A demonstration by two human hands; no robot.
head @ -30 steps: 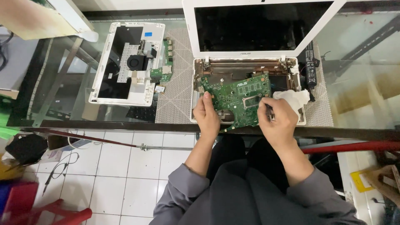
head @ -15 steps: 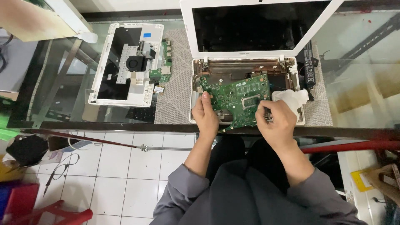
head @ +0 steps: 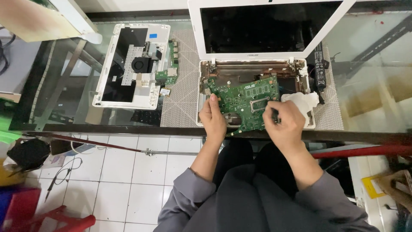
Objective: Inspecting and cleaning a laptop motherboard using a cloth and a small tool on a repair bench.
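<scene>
A white laptop (head: 266, 30) lies open on the glass table, its lower shell (head: 253, 68) stripped. A green circuit board (head: 246, 99) rests tilted in that shell. My left hand (head: 213, 118) grips the board's left edge near the front. My right hand (head: 283, 122) is closed around a small dark tool (head: 274, 115) whose tip touches the board's right part. A crumpled white cloth (head: 302, 102) lies just right of my right hand.
A second white laptop shell (head: 128, 64) with a black fan and a small green board sits to the left on a grey mat (head: 182, 86). A black battery bar (head: 319, 64) lies at the right of the laptop. A red rod (head: 365, 151) runs under the table edge.
My right hand has shifted slightly left along the board with the tool. My left hand and the board stay almost where they were.
</scene>
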